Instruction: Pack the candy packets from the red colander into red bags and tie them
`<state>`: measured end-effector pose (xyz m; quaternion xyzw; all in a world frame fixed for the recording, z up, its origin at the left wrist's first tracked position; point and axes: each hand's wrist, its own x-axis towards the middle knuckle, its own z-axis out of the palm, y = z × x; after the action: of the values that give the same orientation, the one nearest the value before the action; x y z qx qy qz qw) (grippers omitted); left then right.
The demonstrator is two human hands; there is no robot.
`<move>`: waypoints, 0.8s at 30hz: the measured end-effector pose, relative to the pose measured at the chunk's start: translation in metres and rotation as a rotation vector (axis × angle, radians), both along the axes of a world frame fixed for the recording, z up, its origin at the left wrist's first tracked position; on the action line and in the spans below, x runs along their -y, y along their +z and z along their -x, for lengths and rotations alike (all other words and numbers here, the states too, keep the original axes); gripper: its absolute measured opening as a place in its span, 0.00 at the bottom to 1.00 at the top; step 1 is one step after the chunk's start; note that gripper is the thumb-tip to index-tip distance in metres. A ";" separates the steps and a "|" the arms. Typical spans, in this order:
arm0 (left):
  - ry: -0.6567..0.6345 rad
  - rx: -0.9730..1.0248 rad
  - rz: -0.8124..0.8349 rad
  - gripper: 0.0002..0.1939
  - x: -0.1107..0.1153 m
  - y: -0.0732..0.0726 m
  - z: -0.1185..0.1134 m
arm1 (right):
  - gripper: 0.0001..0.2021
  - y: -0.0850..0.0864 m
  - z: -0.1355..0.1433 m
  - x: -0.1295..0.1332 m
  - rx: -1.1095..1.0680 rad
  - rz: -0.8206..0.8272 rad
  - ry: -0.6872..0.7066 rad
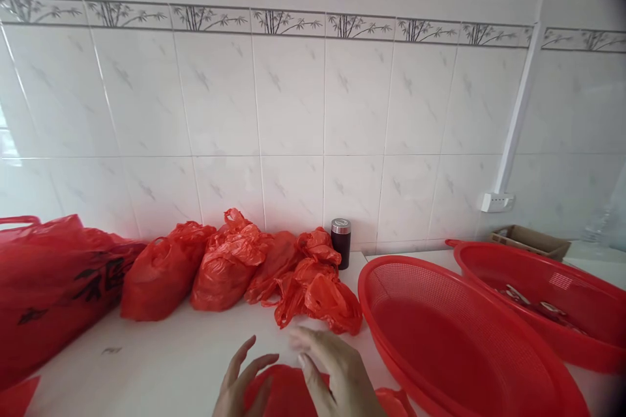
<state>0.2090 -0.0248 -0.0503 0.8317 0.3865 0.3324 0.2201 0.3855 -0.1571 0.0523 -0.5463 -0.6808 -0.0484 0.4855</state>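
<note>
So the red plastic bag is right down between both hands, its near part cut off by the bottom edge of the view. Can't tell its long axis; all I get is a rounded hump bulging away from me toward the wall. Left hand is open, fingers spread and a bit curled along the bag's left side. Right hand looks open too, thumb apart, fingertips blurry, reaching forward over the bag's right side. There's a bit more red plastic just right of that wrist. Most of the elbow room is left of the left hand, where white tabletop stretches out. Straight ahead of the right hand it's tight, with crumpled red bags near its fingertips, and the big red colander boxes in its right side. Writing: the large bag far left of the left hand has black characters, one looks like 福. The dark tumbler beyond the right hand has a lid mark too small to read.
</note>
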 end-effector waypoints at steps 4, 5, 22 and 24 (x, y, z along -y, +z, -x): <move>0.048 0.065 -0.101 0.15 -0.005 0.018 -0.036 | 0.22 -0.026 -0.020 -0.045 0.076 -0.086 -0.398; 0.069 0.059 -0.137 0.15 -0.007 0.018 -0.047 | 0.22 -0.039 -0.025 -0.058 0.072 -0.056 -0.488; -0.001 -0.164 -0.158 0.19 -0.015 -0.025 -0.085 | 0.13 -0.109 -0.042 -0.102 -0.101 -0.038 -0.375; -0.003 -0.172 -0.170 0.19 -0.013 -0.024 -0.085 | 0.11 -0.101 -0.040 -0.097 -0.028 -0.139 -0.409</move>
<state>0.2944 -0.0113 -0.0742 0.8734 0.3729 0.2911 0.1153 0.4253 -0.0597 -0.0482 -0.6389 -0.5439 -0.1851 0.5116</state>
